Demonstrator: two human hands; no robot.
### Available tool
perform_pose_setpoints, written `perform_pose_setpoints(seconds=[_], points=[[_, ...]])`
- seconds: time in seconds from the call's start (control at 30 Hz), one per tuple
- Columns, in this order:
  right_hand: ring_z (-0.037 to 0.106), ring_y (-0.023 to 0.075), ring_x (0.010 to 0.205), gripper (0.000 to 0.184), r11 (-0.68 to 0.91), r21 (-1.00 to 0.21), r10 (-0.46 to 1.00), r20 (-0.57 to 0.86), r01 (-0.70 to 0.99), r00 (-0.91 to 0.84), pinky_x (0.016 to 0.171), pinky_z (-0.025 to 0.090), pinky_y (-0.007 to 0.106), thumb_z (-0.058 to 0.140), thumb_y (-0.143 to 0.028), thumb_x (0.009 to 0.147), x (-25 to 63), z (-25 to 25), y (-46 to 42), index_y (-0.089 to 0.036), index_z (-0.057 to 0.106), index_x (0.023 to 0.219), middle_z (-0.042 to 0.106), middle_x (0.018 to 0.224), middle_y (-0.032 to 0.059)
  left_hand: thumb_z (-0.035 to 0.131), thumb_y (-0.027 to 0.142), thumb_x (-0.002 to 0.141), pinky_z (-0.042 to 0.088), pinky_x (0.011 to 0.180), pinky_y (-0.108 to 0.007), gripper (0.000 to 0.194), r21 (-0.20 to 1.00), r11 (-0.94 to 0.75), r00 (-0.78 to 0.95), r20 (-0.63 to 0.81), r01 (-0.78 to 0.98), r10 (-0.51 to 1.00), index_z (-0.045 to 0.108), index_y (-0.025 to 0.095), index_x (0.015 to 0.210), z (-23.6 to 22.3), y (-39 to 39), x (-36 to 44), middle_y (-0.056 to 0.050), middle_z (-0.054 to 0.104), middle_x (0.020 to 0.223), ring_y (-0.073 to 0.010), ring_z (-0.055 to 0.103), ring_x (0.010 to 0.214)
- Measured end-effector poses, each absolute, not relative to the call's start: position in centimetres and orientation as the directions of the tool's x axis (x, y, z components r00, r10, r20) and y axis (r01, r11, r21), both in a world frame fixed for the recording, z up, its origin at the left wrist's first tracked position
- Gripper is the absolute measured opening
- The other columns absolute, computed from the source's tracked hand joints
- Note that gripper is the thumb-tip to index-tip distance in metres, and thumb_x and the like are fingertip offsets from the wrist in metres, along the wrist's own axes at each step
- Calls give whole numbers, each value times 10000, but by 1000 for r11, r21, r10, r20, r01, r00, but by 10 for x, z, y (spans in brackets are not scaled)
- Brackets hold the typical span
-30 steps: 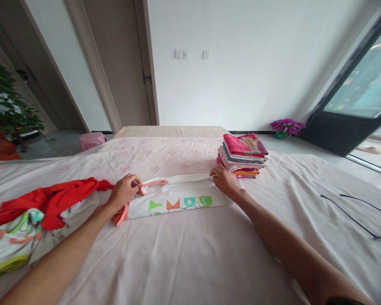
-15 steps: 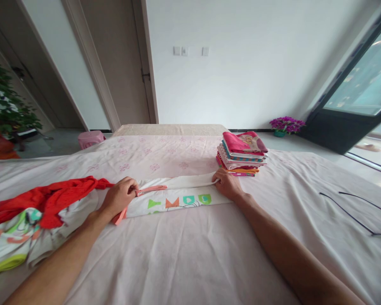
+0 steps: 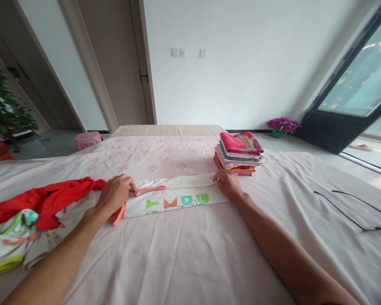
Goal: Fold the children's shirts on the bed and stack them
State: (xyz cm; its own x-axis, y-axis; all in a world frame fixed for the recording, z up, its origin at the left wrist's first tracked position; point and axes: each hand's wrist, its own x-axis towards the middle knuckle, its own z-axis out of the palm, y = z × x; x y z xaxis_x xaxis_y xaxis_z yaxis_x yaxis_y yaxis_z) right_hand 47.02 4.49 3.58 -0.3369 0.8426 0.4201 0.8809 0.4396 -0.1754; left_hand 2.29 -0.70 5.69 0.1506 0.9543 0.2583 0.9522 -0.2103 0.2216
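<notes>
A white T-shirt [image 3: 178, 201] with coral trim and coloured letters lies on the bedsheet, folded into a long flat strip. At its left end, by the coral edging, my left hand [image 3: 118, 191] is closed on the cloth with bent fingers; the fingertips are partly hidden. My right hand [image 3: 227, 183] pinches the upper right end of the strip, close to the front of a stack of folded clothes [image 3: 239, 153]. Beside my left forearm is a loose heap with a red garment [image 3: 51, 199] and a white printed garment [image 3: 15, 237].
A pale patterned sheet [image 3: 184, 262] covers the bed. Dark-framed glasses [image 3: 363, 228] lie at the right with their arms unfolded. Beyond the bed are a pink stool [image 3: 88, 139], purple flowers in a green pot [image 3: 277, 134] and a leafy plant [image 3: 6, 101].
The view has shifted slightly, so most things appear a little further left. My left hand's fingers look a bit flatter over the shirt's end. The right hand keeps its pinch.
</notes>
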Motion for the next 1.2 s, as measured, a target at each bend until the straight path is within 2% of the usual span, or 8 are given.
perform_pose_setpoints(seconds=[0.13,0.27,0.4,0.5,0.6,0.83,1.0,1.2], points=[[601,202,936,384,416,-229,832,487,880,-267,884,422,300,416,-13,711,463,41,42,-205,730,822,698,924,59,362,100,758,453,917,-298,369,301,-193,105,285,934,953,682,228,889,74,0,43,-17,697,1064,-188,631,1023],[592,200,1078,417,549,-238,792,455,801,-407,972,419,319,387,-106,875,441,47,34,-192,685,1155,679,1157,79,323,230,896,417,1045,-294,427,368,-315,214,291,875,933,665,183,1147,72,14,84,-52,667,1249,-182,585,1193],[369,234,1402,533,640,-160,762,256,752,-594,1124,318,405,328,-403,1011,422,41,26,-193,392,1496,402,1537,98,274,368,976,335,1139,-357,520,271,-377,309,263,886,914,556,121,1336,47,24,116,-123,556,1412,-214,436,1370],[212,268,1482,656,601,-71,799,81,796,-596,1185,203,487,225,-542,1014,418,33,23,-171,262,1554,237,1609,117,286,454,985,291,1151,-461,580,165,-285,260,155,944,953,446,147,1451,27,22,119,-157,447,1506,-277,360,1422],[167,292,1491,715,542,10,840,14,840,-542,1195,164,506,177,-575,1006,421,28,23,-123,244,1556,181,1613,152,288,526,978,235,1157,-515,616,82,-204,195,99,976,976,393,206,1494,16,16,113,-154,352,1566,-310,292,1455],[162,302,1490,820,427,56,904,-50,902,-425,1192,194,466,152,-622,983,425,30,25,-26,241,1540,188,1598,212,252,597,964,184,1166,-545,659,51,-84,82,42,995,996,328,264,1527,19,12,107,-129,298,1596,-317,244,1474],[188,314,1484,762,445,47,895,-69,894,-442,1156,245,511,183,-593,995,428,37,26,-65,264,1538,208,1597,207,155,488,1002,199,1160,-555,591,158,-72,57,99,985,993,260,292,1550,18,10,105,-128,264,1610,-300,256,1474],[444,321,1348,588,467,40,884,-9,884,-467,1093,319,521,285,-528,1009,411,67,29,-148,492,1407,504,1436,194,114,480,999,179,1135,-632,558,242,-135,119,79,961,990,308,398,1516,18,11,101,-48,230,1630,-325,218,1483]])
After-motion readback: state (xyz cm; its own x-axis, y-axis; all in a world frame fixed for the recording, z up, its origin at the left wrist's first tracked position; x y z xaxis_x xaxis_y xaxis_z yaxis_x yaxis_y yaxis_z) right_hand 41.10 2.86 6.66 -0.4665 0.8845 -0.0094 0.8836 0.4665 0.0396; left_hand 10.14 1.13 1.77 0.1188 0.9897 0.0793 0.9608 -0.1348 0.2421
